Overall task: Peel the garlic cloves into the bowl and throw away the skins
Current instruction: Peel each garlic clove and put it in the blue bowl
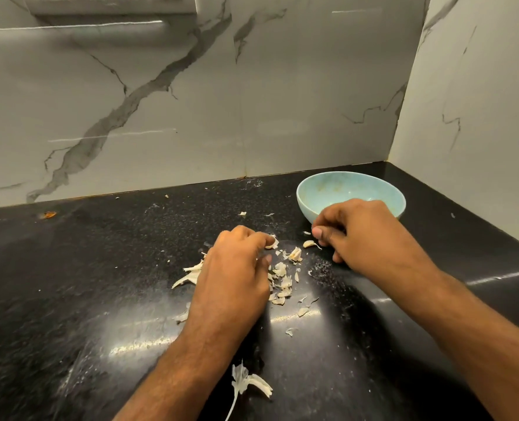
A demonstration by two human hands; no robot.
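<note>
- A small pale garlic clove (272, 243), papery skin partly on, sits pinched at the fingertips of my left hand (234, 268), lifted just clear of the scraps so I can work the skin loose.
- My right hand (355, 232) hovers low in front of the pale blue round bowl (305, 205), fingers curled; whether it holds anything I cannot tell.
- Another clove (310, 244) lies just beside that hand.
- Dry white skins (281, 284) litter the speckled black stone counter (100, 284), awaiting disposal.
</note>
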